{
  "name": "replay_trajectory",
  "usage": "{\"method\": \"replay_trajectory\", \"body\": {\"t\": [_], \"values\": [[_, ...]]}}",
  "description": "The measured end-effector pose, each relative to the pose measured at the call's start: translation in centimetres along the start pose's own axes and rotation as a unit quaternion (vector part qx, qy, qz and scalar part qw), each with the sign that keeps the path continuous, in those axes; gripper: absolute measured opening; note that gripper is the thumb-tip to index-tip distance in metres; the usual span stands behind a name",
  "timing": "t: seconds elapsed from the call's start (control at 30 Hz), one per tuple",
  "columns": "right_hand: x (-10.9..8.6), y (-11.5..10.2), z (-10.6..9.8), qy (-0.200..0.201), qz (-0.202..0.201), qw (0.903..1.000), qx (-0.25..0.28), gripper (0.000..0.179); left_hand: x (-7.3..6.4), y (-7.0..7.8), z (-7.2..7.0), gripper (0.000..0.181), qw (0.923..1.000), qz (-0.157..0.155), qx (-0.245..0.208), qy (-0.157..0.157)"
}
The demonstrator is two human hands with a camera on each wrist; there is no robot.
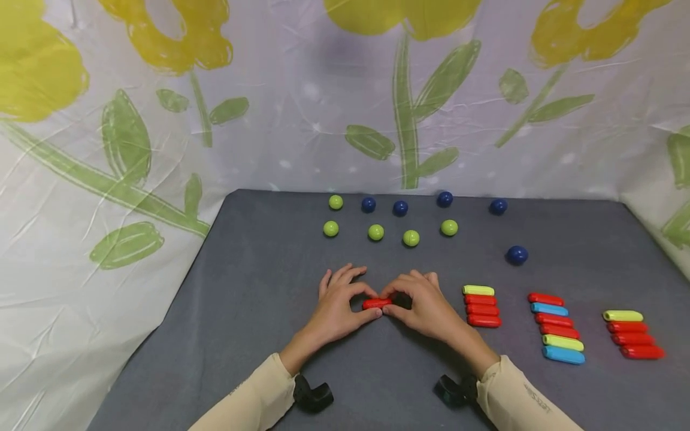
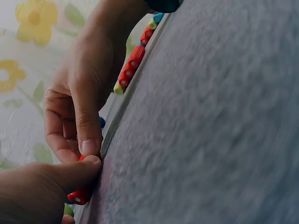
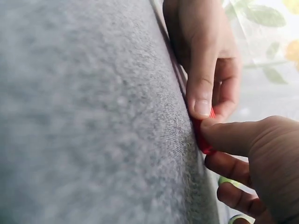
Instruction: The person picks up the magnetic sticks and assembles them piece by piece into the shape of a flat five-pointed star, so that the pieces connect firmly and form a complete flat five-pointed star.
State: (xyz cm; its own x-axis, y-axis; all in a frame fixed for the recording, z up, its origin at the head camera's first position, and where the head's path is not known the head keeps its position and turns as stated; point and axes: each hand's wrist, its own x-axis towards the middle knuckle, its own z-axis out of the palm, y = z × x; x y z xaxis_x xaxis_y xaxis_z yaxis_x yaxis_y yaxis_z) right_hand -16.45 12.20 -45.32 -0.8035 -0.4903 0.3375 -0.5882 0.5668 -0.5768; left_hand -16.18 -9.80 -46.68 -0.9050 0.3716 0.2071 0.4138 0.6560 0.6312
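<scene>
A short red ribbed cylinder (image 1: 375, 303) lies crosswise between the two hands at the middle of the grey table. My left hand (image 1: 335, 308) pinches its left end between thumb and index finger, the other fingers spread away. From the other side my right hand (image 1: 426, 306) pinches the right end with thumb and index finger. In the left wrist view both thumbs meet over the red cylinder (image 2: 80, 195), whose end shows a pale round spot. The right wrist view shows the red cylinder (image 3: 204, 140) low against the grey cloth, partly hidden by the fingers.
Right of my right hand are three stacked rows of cylinders: a near row (image 1: 482, 309), a middle row with blue pieces (image 1: 557, 320) and a far-right row (image 1: 632, 338). Several green balls (image 1: 375, 232) and blue balls (image 1: 400, 208) lie toward the back, before a flowered cloth (image 1: 302, 108).
</scene>
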Motion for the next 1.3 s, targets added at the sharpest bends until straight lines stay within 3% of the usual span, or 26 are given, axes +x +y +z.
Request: {"method": "replay_trajectory", "body": {"t": [0.17,0.3,0.57,0.83,1.0,1.3], "values": [[0.7,0.9,0.4,0.011,0.038,0.9964,0.074,0.019,0.3,-0.8,-0.2,0.019,0.9996,0.0,0.009,0.025],[1.0,1.6,0.4,0.056,0.091,0.9882,0.109,0.018,0.3,-1.1,-0.4,0.019,0.9993,-0.004,0.012,0.035],[2.1,2.9,0.5,0.191,0.168,0.9599,0.118,0.029,0.1,-1.3,-0.4,0.018,0.9948,-0.017,0.041,0.092],[3.5,3.6,0.8,0.257,0.205,0.9396,0.095,0.049,0.1,-1.6,-0.1,0.024,0.9897,-0.024,0.068,0.123],[4.4,4.2,1.1,0.253,0.213,0.9408,0.074,0.052,-0.1,-1.8,0.0,0.024,0.9897,-0.023,0.067,0.124],[5.3,4.7,1.0,0.233,0.202,0.9499,0.049,0.034,0.0,-1.6,-0.1,0.023,0.9908,-0.028,0.059,0.119]]}}
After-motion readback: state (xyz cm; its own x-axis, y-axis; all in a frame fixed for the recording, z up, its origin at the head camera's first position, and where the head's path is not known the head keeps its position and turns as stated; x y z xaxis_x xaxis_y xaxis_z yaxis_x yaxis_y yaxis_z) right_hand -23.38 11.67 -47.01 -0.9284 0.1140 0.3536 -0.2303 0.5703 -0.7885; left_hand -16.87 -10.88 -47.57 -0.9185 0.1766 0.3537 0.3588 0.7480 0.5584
